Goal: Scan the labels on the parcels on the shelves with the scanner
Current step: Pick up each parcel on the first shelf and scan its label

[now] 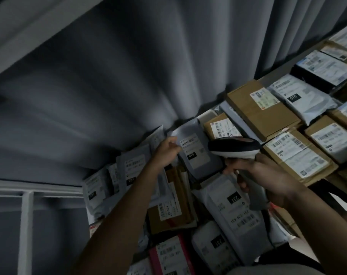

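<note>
1. Grey curtain (109,76) behind; shelves (283,74) packed w/ parcels, dim light.
2. Left hand (167,148) pinches edge of grey mailer (196,153); its label (194,150) faces up.
3. Right hand (267,175) wrapped round scanner (235,148) grip, head at 3 o'clock of label.
4. Tip: keep mailer flat, aim scanner at barcode, hold steady.

The single head-worn camera looks forward, rolled sharply sideways, close onto the parcel-packed shelf (283,76), whose rows run diagonally, with a grey curtain (109,76) filling the frame left of it.
</note>
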